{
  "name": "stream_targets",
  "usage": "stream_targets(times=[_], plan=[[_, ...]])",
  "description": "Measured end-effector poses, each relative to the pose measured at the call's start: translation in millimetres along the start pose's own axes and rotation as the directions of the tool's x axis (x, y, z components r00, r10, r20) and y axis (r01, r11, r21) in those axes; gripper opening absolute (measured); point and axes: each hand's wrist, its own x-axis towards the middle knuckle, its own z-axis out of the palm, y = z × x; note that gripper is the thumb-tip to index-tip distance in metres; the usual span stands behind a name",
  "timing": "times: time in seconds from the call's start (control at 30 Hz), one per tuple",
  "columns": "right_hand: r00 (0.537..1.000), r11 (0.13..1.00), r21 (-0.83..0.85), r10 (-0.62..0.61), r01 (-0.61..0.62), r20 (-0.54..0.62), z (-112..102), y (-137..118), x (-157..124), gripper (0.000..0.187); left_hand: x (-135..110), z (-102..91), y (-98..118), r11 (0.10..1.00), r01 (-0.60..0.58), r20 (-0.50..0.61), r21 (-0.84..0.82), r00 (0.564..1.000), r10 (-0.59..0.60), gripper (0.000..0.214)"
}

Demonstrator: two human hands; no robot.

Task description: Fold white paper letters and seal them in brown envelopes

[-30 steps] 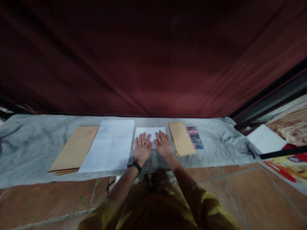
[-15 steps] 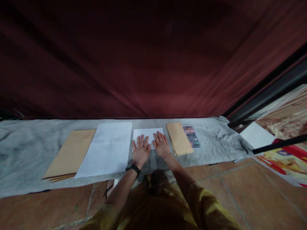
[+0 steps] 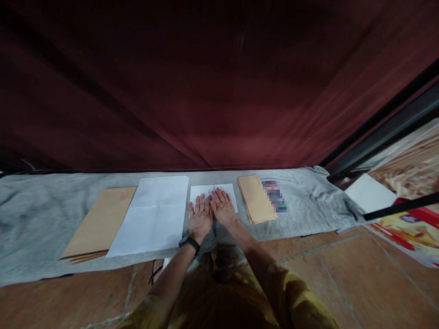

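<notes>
My left hand [image 3: 200,216] and my right hand [image 3: 223,208] lie flat, fingers stretched out, side by side on a small folded white paper [image 3: 229,194] on the grey cloth [image 3: 41,214]. The two hands touch each other at the thumbs. A black band sits on my left wrist. To the left lies a larger white sheet [image 3: 152,214] with fold creases, and beyond it a stack of brown envelopes [image 3: 99,221]. Right of the hands lies another stack of brown envelopes [image 3: 255,197].
A dark red curtain [image 3: 206,91] hangs behind the cloth. A small blurred-out item [image 3: 274,195] lies right of the envelopes. Terracotta floor tiles [image 3: 343,274] show in front. At the far right lie a white sheet [image 3: 368,194], a black bar and a colourful printed sheet [image 3: 411,233].
Both hands have slid closer together on the folded paper, the right hand moving left until it meets the left hand.
</notes>
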Motion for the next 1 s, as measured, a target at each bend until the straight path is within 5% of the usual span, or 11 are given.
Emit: stream_targets(times=[1.0], plan=[[1.0,0.995,-0.092,0.024,-0.024,0.005,-5.2,23.1,-6.9,0.055,-15.0,-9.0,12.4,0.994,0.108,-0.106,-0.023,0.988,-0.11,0.06]])
